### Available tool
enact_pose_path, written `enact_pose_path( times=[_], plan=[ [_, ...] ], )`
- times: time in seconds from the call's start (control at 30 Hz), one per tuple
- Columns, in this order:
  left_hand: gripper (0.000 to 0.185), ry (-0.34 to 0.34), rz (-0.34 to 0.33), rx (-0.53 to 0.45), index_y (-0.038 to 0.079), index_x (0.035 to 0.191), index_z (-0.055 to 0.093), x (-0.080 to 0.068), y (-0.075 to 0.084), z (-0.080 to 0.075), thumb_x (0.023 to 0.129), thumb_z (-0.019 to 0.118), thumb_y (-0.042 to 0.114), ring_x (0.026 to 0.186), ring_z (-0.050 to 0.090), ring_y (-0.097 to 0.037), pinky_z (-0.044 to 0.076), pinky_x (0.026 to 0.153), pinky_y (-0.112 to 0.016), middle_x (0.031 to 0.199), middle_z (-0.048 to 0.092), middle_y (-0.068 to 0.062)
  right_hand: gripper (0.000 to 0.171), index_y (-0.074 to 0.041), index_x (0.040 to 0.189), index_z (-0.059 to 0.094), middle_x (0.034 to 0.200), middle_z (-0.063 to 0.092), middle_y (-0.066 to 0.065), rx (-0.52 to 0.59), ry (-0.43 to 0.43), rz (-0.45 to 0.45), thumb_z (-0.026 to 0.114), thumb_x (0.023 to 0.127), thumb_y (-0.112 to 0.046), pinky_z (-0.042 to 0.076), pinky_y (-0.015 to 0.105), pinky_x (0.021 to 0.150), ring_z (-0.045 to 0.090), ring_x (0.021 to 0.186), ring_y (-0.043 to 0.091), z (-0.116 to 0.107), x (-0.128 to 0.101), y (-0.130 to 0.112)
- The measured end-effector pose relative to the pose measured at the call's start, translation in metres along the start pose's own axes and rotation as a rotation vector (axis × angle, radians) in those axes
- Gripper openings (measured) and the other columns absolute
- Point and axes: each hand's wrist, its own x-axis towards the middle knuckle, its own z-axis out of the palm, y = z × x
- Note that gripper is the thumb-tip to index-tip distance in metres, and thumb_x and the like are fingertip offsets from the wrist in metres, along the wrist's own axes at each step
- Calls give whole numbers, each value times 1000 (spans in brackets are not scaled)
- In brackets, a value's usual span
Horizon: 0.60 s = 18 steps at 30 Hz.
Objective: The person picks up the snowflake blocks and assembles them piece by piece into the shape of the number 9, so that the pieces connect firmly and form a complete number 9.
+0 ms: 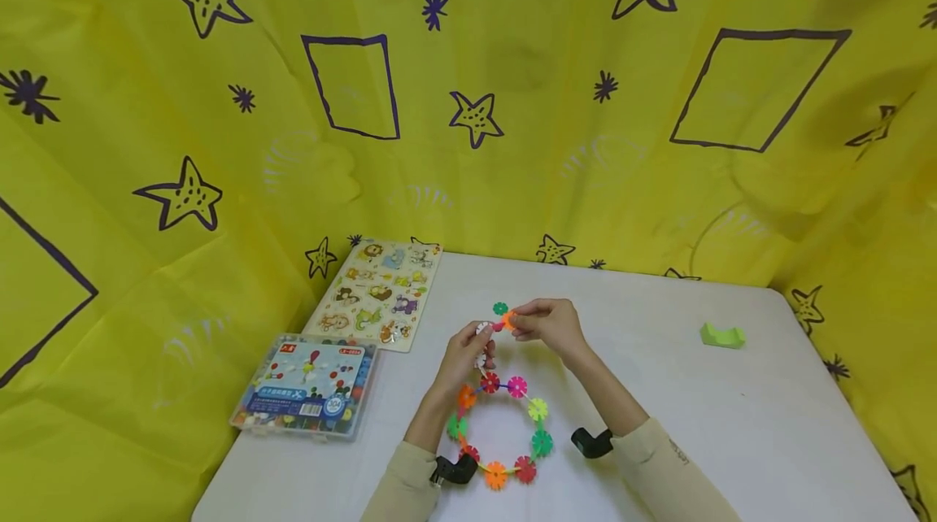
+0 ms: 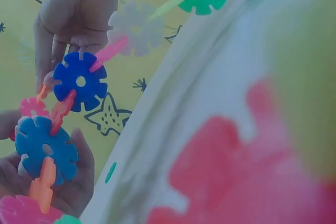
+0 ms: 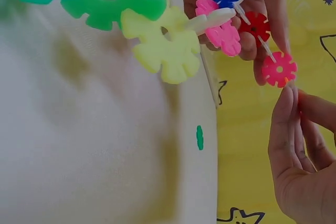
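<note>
A ring of coloured snowflake discs (image 1: 505, 432) joined by short sticks lies on the white table (image 1: 732, 424), its upper end lifted. My left hand (image 1: 479, 337) grips that raised end, fingers curled round a blue disc (image 2: 44, 148) and its neighbours. My right hand (image 1: 516, 320) pinches a small orange stick (image 2: 42, 94) at the chain's tip, beside a pink disc (image 3: 279, 69). A second blue disc (image 2: 80, 80) hangs between the two hands. A single green disc (image 1: 500, 308) lies on the table just beyond the fingers.
A wooden animal puzzle board (image 1: 376, 293) and a clear plastic box of pieces (image 1: 307, 388) lie at the table's left. A light green block (image 1: 721, 335) sits at the right. Yellow cloth with stars (image 1: 468, 115) hangs behind and at both sides.
</note>
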Motion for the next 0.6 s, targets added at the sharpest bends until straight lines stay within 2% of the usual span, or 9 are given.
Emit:
enact_pose_path(
  times=[0.17,0.27,0.43,0.53,0.6],
  plan=[
    [41,-22,55,7,-13,127,55,2,-1,-2,112,51,26,70,53,-13,47,65,-22,88,59,-10,24,15,107,72,91,76,18,66,-36,18,79,90,-1,63,37,71,77,70,22,4,2,4],
    [39,-21,39,-5,-15,123,54,3,-1,-4,112,49,22,70,52,-13,46,65,-22,87,56,-6,26,15,109,71,92,77,19,61,-57,6,79,91,-2,63,37,71,77,71,23,5,2,4],
    [38,0,-12,-48,-11,109,54,4,0,-3,111,53,26,63,50,-13,46,61,-23,77,52,-2,27,11,107,74,93,77,20,-28,-101,-10,77,96,-14,63,42,74,78,77,28,-2,12,6],
    [39,10,1,-39,-9,107,55,5,1,-4,110,55,29,61,49,-14,45,59,-24,74,51,-2,31,10,106,76,92,77,20,-113,-71,-19,73,100,-20,62,45,76,78,81,32,-5,24,10],
    [39,12,14,-38,-9,112,58,5,2,-4,109,57,30,61,48,-14,44,58,-24,74,50,-2,30,8,106,77,93,77,20,-207,-26,-19,73,100,-21,63,44,75,78,81,31,-6,34,15]
  ],
)
